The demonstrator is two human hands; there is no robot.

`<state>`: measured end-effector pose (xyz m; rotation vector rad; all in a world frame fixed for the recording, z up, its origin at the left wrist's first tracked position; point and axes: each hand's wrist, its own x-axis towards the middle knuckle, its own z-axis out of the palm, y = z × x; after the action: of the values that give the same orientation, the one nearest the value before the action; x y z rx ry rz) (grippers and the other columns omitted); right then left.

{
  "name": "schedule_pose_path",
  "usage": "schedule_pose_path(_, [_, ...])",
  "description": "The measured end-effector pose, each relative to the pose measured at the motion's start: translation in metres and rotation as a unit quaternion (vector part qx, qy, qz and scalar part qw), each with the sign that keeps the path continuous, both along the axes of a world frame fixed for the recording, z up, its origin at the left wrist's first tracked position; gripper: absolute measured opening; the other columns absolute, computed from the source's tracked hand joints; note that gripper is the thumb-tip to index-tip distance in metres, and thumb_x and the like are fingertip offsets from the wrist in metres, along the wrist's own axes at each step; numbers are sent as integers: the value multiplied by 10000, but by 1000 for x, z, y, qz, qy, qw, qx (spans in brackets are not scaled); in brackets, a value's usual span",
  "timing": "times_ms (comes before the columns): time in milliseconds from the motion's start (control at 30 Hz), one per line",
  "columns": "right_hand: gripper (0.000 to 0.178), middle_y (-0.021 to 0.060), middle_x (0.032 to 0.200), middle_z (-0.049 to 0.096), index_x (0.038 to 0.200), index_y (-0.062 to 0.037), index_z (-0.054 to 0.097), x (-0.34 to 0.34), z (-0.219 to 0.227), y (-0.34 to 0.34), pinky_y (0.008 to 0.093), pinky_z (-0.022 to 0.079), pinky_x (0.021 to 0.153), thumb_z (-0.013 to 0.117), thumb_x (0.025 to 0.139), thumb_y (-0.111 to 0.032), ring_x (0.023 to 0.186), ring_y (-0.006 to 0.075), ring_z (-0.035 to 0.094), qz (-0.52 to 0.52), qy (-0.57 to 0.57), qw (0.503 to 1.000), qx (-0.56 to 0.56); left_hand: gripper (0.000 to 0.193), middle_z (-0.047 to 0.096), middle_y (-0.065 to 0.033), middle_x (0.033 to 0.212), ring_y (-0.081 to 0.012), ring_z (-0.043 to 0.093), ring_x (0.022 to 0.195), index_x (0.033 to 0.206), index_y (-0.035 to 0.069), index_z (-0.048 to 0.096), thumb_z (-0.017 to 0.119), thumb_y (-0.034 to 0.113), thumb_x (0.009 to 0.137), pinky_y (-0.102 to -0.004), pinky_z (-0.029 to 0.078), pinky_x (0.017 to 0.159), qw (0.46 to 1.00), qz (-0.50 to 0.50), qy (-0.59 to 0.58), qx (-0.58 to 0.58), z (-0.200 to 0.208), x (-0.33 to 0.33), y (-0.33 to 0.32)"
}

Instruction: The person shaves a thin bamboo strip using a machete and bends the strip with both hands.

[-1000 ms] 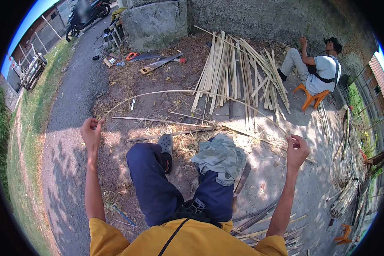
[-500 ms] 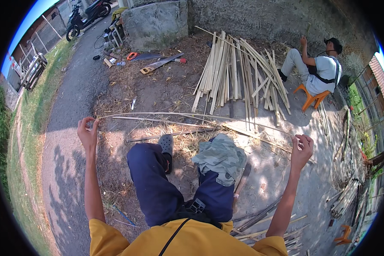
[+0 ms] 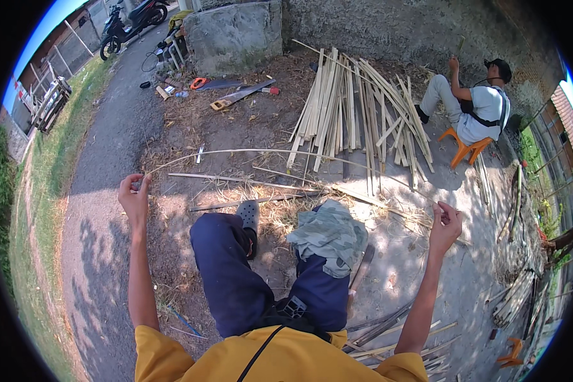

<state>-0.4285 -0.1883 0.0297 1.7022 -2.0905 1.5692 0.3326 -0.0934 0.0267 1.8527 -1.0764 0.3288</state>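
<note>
A long, thin bamboo strip (image 3: 254, 150) arches upward between my two hands, out in front of my knees. Its left end is pinched in my left hand (image 3: 134, 196), thumb against fingers. My right hand (image 3: 446, 223) pinches the other end the same way. Over my right knee lies a camouflage-patterned cloth (image 3: 330, 232). Beside that leg a long-bladed knife (image 3: 361, 270) rests partly hidden by the cloth and my trousers.
A large pile of split bamboo strips (image 3: 337, 105) lies ahead. Handsaws (image 3: 239, 95) sit at the far left. Another person (image 3: 484, 102) sits on an orange stool (image 3: 466, 148) by the wall. More strips (image 3: 401, 337) lie at my right side, and bundled strips (image 3: 514, 298) farther right.
My hands have come slightly closer together. The bamboo strip, nearly straight before, now bows up higher in the middle.
</note>
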Motion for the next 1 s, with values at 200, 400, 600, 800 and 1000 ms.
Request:
schedule_pose_path(200, [145, 62, 928, 597, 1072, -30, 817, 7, -4, 2, 297, 616, 709, 803, 952, -111, 768, 150, 673, 11, 3, 1000, 18, 208, 673, 11, 867, -85, 491, 723, 981, 46, 783, 881, 199, 882, -274, 440, 665, 1000, -14, 22, 2, -12, 4, -1])
schedule_pose_path(400, [144, 77, 956, 629, 1087, -31, 814, 11, -5, 1, 298, 621, 728, 784, 960, -91, 785, 156, 679, 11, -7, 1000, 12, 163, 667, 7, 842, -93, 485, 715, 945, 43, 781, 885, 137, 861, -276, 430, 664, 999, -38, 17, -6, -18, 3, -3])
schedule_pose_path(600, [155, 71, 940, 618, 1104, -46, 817, 16, -3, 0, 299, 619, 720, 781, 959, -88, 784, 160, 670, 4, -11, 1000, 12, 160, 638, -8, 804, -121, 476, 706, 914, 47, 771, 887, 142, 857, -303, 417, 661, 1000, -21, 4, -1, -10, -4, -2])
schedule_pose_path(800, [163, 72, 907, 593, 1110, -51, 818, 10, -2, 2, 309, 588, 671, 787, 957, -98, 741, 173, 641, -1, 43, 999, 13, 163, 616, -17, 797, -136, 482, 707, 919, 45, 757, 873, 152, 872, -317, 420, 659, 1000, -9, -2, 12, -10, -3, 0])
schedule_pose_path(1000, [136, 75, 921, 604, 1084, -49, 815, 13, -5, 2, 313, 574, 673, 775, 967, -103, 756, 177, 662, 11, 21, 1000, 14, 172, 614, -24, 798, -138, 489, 693, 921, 34, 748, 869, 147, 873, -317, 421, 644, 1000, -19, 11, 2, -10, -7, -1])
